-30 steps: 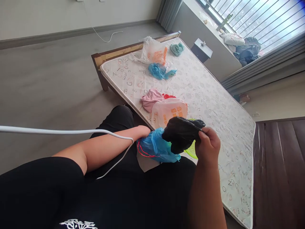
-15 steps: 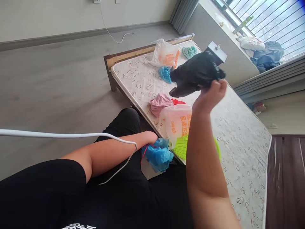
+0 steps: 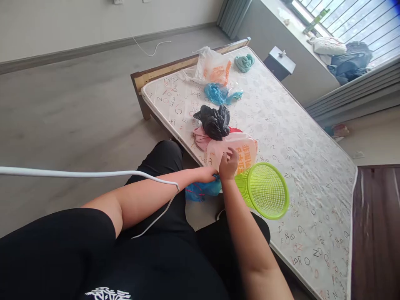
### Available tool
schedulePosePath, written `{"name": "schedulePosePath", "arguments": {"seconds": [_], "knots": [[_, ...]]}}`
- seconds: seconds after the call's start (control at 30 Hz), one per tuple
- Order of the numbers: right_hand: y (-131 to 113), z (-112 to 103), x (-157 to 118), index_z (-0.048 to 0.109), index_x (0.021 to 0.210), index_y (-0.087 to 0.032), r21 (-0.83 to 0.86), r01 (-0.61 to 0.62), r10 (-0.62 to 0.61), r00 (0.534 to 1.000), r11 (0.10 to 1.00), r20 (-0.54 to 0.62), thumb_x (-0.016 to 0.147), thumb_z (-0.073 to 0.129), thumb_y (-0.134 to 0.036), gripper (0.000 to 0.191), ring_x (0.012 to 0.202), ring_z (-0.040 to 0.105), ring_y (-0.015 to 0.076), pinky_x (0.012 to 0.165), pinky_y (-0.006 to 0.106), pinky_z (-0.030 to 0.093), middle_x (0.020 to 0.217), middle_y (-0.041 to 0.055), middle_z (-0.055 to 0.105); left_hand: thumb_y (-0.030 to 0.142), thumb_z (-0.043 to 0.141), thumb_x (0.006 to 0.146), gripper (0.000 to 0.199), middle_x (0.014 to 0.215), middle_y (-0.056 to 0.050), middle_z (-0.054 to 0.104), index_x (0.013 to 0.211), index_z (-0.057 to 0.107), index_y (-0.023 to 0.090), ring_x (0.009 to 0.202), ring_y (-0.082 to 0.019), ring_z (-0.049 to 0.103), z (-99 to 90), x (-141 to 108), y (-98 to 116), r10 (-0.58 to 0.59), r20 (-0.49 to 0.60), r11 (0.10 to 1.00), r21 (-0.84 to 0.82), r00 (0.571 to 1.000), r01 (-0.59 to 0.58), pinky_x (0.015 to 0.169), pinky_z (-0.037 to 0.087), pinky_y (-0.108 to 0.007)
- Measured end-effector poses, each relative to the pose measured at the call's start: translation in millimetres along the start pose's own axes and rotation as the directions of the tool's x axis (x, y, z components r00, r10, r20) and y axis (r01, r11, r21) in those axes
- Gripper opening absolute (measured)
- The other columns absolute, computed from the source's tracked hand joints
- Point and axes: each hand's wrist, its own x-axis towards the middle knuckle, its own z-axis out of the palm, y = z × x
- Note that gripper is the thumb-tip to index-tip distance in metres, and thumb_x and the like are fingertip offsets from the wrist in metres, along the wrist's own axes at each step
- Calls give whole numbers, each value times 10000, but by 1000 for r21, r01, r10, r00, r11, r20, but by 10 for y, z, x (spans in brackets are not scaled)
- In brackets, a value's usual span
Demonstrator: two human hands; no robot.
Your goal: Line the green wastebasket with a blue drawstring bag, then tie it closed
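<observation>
My left hand (image 3: 206, 175) presses into a crumpled blue plastic bag (image 3: 201, 191) on my lap, and its fingers are partly hidden. My right hand (image 3: 228, 164) has its fingers spread against a pale pink plastic bag with orange print (image 3: 233, 152), holding nothing. Just right of that wrist, a lime green mesh basket (image 3: 262, 191) lies on its side. A black plastic bag (image 3: 214, 123) sits in a bunch on a pink cloth (image 3: 201, 138) on the mattress (image 3: 300, 166).
A white cable (image 3: 93, 172) crosses my left forearm. Farther up the mattress lie a white-and-orange plastic bag (image 3: 212, 64), a blue bag (image 3: 218, 93) and a teal cloth (image 3: 243, 62). A wooden bed frame (image 3: 175, 66) backs it, and a dark box (image 3: 279, 62) stands beyond.
The black bag has left my right hand and now lies on the pink cloth. My right hand has come down to the pink bag, and the green basket shows more fully.
</observation>
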Motion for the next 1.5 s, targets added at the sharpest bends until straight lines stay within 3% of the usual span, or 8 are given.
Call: {"name": "schedulePosePath", "arguments": {"seconds": [0.2, 0.3, 0.47, 0.67, 0.87, 1.07, 1.27, 1.5], "knots": [[25, -928, -975, 627, 1110, -190, -5, -168, 167, 983, 986, -82, 935, 469, -393, 311, 1031, 650, 225, 870, 371, 527, 1105, 104, 670, 287, 630, 770, 240, 826, -32, 720, 919, 729, 127, 775, -162, 631, -199, -15, 187, -65, -215, 827, -559, 974, -68, 754, 485, -268], [121, -1099, -1282, 612, 1028, -192, 21, -375, 372, 924, 927, 92, 922, 475, -427, 292, 794, 661, 201, 770, 350, 524, 913, 58, 674, 347, 689, 733, 259, 767, -19, 693, 874, 702, 130, 705, -144, 606, -226, -50, 197, -145, -284, 644, -754, 948, -127, 718, 477, -273], [258, -873, -1503, 607, 983, -227, -114, -279, 294, 779, 953, 554, 856, 594, -391, 208, 820, 641, 223, 789, 362, 509, 881, 33, 675, 338, 738, 705, 286, 810, -8, 691, 904, 667, 145, 742, -141, 614, -161, -46, 191, -183, -369, 523, -822, 911, -227, 735, 480, -266], [267, -454, -1616, 569, 1059, -252, -122, -239, 268, 818, 963, 509, 683, 814, -297, 452, 1104, 581, 290, 924, 381, 466, 1120, 66, 635, 352, 682, 751, 282, 806, -11, 658, 950, 590, 175, 767, -160, 619, 44, -36, 290, -267, -388, 491, -843, 882, -222, 755, 502, -297], [208, -562, -1432, 525, 818, -246, -19, -265, 242, 844, 964, 479, 888, 592, -291, 107, 753, 581, 179, 747, 299, 454, 717, -28, 598, 342, 657, 796, 433, 957, -34, 653, 1183, 535, 191, 827, -171, 623, 11, -95, 214, -251, -425, 681, -716, 870, -153, 782, 508, -317], [21, -947, -1306, 444, 1005, -256, 310, -383, 263, 892, 870, 367, 953, 430, -534, 283, 598, 626, 173, 586, 301, 522, 652, -49, 557, 273, 732, 767, 487, 1102, -101, 613, 1212, 560, 173, 1078, -251, 590, -192, -272, 93, -181, -722, 982, -165, 668, 87, 1019, 443, -409], [-321, -1177, -1306, 507, 1010, -244, 476, -313, 252, 949, 822, 190, 932, 519, -565, 330, 661, 660, 158, 507, 261, 505, 824, 1, 634, 468, 736, 810, 505, 1062, -77, 629, 1203, 603, 181, 995, -227, 610, 190, -530, 377, 314, -276, 946, 172, 908, -275, 972, 471, -362], [-365, -1231, -1381, 613, 1102, -256, 275, 10, -19, 999, 961, 31, 994, 492, -417, 228, 934, 684, 211, 749, 354, 588, 1047, 74, 677, 327, 595, 893, 178, 834, -45, 667, 918, 688, 176, 806, -192, 624, 464, -383, 298, 219, -21, 969, 124, 975, -215, 787, 469, -296]]}}
